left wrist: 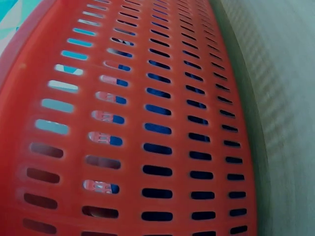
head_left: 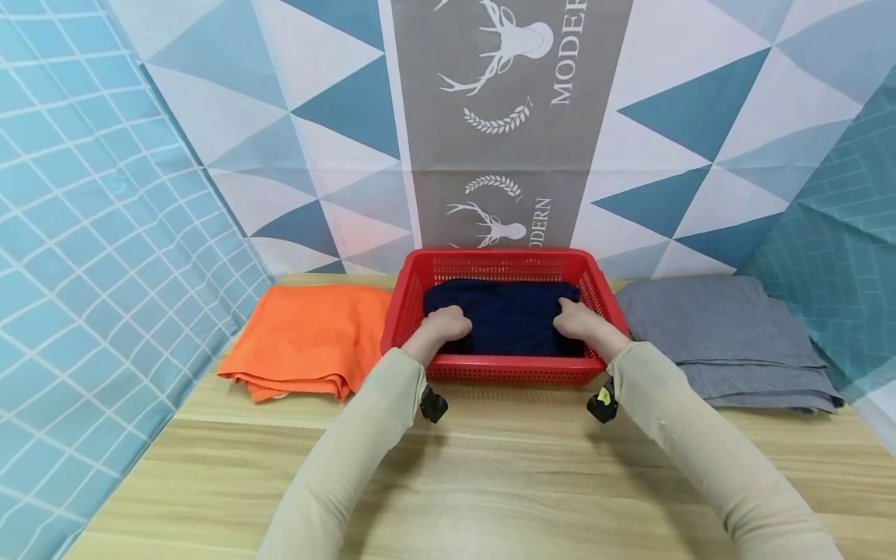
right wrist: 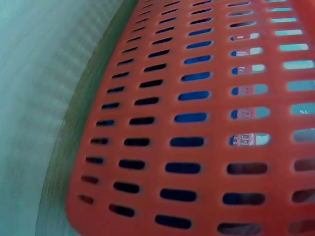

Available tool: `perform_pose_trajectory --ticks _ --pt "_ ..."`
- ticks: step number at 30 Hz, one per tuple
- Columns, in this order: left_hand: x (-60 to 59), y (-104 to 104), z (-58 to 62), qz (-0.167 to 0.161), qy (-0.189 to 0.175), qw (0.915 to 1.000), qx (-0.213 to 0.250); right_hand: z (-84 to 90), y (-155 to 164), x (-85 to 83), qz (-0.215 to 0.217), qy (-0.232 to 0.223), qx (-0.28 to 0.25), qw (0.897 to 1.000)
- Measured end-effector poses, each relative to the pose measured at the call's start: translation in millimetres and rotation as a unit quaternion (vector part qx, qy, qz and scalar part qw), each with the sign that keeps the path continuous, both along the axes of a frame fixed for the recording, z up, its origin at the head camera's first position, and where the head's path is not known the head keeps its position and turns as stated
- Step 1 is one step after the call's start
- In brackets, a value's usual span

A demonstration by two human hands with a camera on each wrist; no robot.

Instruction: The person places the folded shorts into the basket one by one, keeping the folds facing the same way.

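Note:
A folded navy cloth (head_left: pixel 504 315) lies inside a red perforated plastic basket (head_left: pixel 518 362). Over its left end, the left hand (head_left: pixel 446 323) grips the fabric with curled fingers. At the opposite end the right hand (head_left: pixel 577 319) holds the cloth near its right edge. Both forearms reach over the basket's front rim, and the fingertips are hidden in the folds. Each wrist view is filled by the basket's slotted red wall (left wrist: pixel 133 128), with dark blue fabric (right wrist: pixel 192 117) showing through the slots in the right one.
A folded orange cloth (head_left: pixel 311 334) lies left of the basket, close against it. To the right sits a stack of folded grey cloth (head_left: pixel 728 327). All rest on a wood-grain table (head_left: pixel 490 482), backed by a patterned wall covering (head_left: pixel 336 117).

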State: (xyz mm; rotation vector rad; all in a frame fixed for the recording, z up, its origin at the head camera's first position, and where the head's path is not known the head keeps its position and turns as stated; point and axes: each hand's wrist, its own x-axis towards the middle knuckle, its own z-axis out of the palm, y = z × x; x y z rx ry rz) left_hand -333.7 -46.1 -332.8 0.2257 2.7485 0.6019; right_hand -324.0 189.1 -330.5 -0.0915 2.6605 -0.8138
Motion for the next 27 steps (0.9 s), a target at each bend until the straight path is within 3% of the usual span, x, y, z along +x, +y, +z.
perform_pose_trajectory --ticks 4,11,18,23,27 --pt "0.1 0 -1.0 0.004 0.017 0.9998 -0.001 0.5 0 1.8 0.000 -0.009 -0.010 1.000" --pt "0.8 4 -1.1 -0.021 0.094 0.9952 -0.014 1.6 4 3.8 0.019 0.051 0.027 0.998" --pt "6.4 5 0.9 0.010 0.053 0.9959 0.073 1.9 10 7.0 0.013 0.041 -0.005 0.999" --pt "13.4 10 4.5 0.037 0.024 0.9842 0.172 7.3 15 12.9 0.001 0.036 -0.022 0.999" --pt "17.9 17 7.0 0.038 0.022 0.9778 0.205 12.1 17 18.5 -0.008 0.061 -0.037 0.997"
